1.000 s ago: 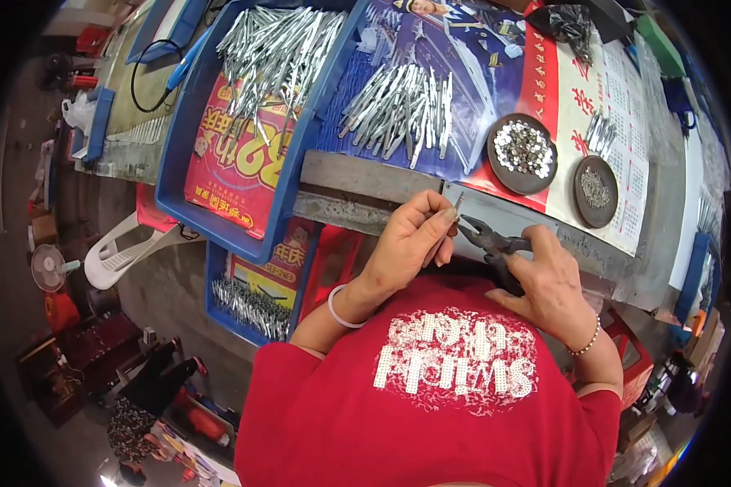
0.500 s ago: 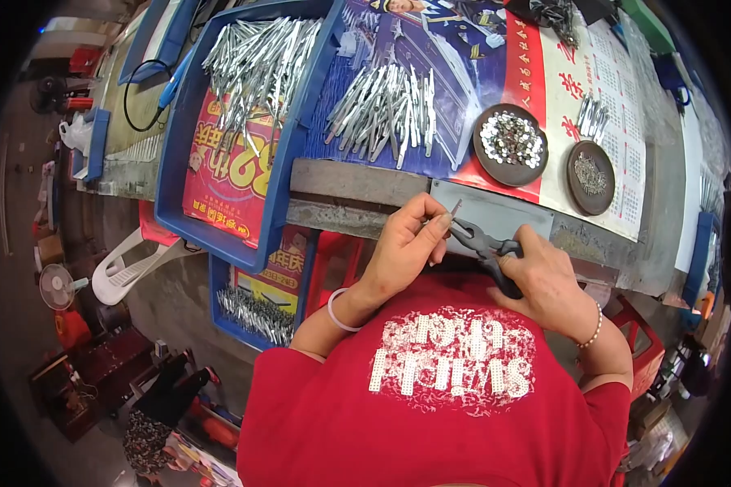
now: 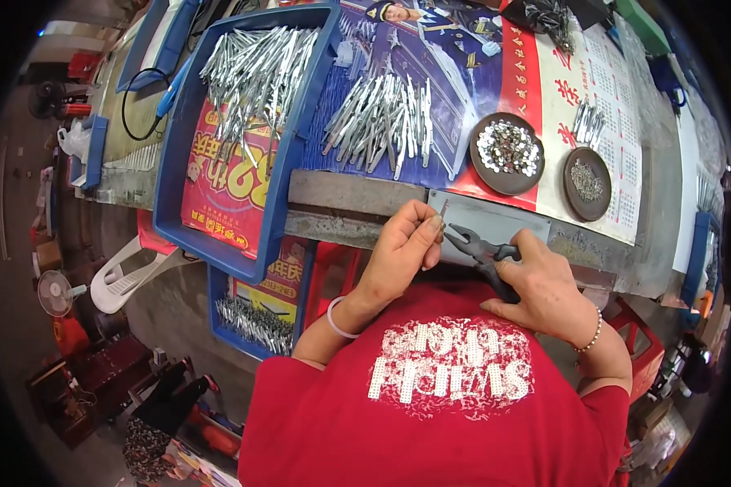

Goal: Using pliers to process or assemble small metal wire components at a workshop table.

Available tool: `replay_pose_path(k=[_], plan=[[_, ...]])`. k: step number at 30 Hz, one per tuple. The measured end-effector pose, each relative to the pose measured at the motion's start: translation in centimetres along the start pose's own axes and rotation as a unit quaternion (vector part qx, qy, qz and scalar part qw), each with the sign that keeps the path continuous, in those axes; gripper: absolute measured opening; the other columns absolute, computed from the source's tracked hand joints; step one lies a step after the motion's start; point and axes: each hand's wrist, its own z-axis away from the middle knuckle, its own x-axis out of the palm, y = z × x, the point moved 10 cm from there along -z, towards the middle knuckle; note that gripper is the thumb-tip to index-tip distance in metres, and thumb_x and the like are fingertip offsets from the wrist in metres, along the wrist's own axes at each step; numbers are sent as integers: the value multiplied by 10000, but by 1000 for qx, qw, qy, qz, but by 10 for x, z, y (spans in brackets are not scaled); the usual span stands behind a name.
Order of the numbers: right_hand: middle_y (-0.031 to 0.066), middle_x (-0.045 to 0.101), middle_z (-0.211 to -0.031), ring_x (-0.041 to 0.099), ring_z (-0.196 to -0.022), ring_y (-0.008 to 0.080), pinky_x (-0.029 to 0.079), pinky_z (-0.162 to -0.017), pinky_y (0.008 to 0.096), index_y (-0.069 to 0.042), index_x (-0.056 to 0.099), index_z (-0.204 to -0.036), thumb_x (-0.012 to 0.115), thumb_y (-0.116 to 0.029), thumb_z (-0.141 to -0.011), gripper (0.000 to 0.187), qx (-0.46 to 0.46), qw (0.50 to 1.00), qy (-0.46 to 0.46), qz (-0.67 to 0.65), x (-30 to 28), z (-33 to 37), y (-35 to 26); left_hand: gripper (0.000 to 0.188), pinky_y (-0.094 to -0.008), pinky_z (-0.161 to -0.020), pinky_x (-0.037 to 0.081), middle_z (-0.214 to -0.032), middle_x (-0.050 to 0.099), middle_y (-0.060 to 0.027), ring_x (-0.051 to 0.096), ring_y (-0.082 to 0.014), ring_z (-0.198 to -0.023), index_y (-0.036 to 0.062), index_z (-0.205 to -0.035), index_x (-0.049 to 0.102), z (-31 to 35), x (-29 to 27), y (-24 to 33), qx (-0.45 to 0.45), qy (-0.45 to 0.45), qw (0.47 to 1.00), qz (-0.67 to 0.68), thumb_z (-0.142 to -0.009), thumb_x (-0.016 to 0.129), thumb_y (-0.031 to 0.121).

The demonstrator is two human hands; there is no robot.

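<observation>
My left hand (image 3: 404, 247) pinches a small thin metal piece (image 3: 443, 209) upright over a grey metal plate (image 3: 495, 219) at the bench's near edge. My right hand (image 3: 544, 288) grips dark pliers (image 3: 479, 247), whose jaws point left toward the piece, just short of it. Behind the hands, a loose pile of silver metal parts (image 3: 386, 122) lies on a printed poster.
A blue tray (image 3: 280, 195) with several silver parts stands at the left. Two round dark dishes, one (image 3: 508, 150) with shiny bits, one (image 3: 586, 183) with dark bits, sit right of the pile. A lower blue tray (image 3: 256, 321) and a white plastic chair (image 3: 130, 272) are under the bench.
The view has shifted slightly. Both hands stay at the bench edge; the pliers' jaws have drawn a little closer to the piece in my left hand.
</observation>
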Motion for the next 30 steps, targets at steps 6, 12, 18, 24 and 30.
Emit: replay_pose_path(k=[6,12,18,24,30], plan=[[169,475,-997,549,-918,337,481,-726,421,-44,674,-909,812,-326,-661,400,9,1000,-2,14,3,-1,0,156,-188,-505,353,-769,495,5,450,-42,-582,52,-949,486,2,4,3,-2,-20,1000,-17,-1011,499,194],[157,458,-967,541,-879,316,467,-678,408,-63,681,-906,792,-263,-675,325,-2,997,42,67,6,-2,1,132,-182,-497,320,-711,492,18,431,-36,-569,54,-950,502,0,3,3,-5,-18,997,-81,-1010,499,172],[151,466,-843,539,-849,334,467,-683,416,-46,687,-950,743,-248,-722,309,39,984,-133,-110,30,-7,12,141,-180,-505,334,-710,501,17,440,-37,-573,44,-948,513,0,-4,0,37,-1,992,-124,-1003,517,173],[159,475,-850,552,-748,345,470,-646,407,-79,695,-1054,754,-301,-729,398,-26,938,-82,-335,30,-5,8,139,-185,-515,339,-721,511,4,439,-42,-574,40,-962,513,-1,-6,5,43,18,994,-101,-1005,514,172],[159,474,-927,562,-786,338,481,-656,422,-50,655,-855,802,-294,-667,341,-1,999,29,-29,5,-6,2,121,-198,-505,324,-722,504,5,428,-51,-574,49,-962,506,1,-5,8,14,27,999,-21,-1007,504,161]])
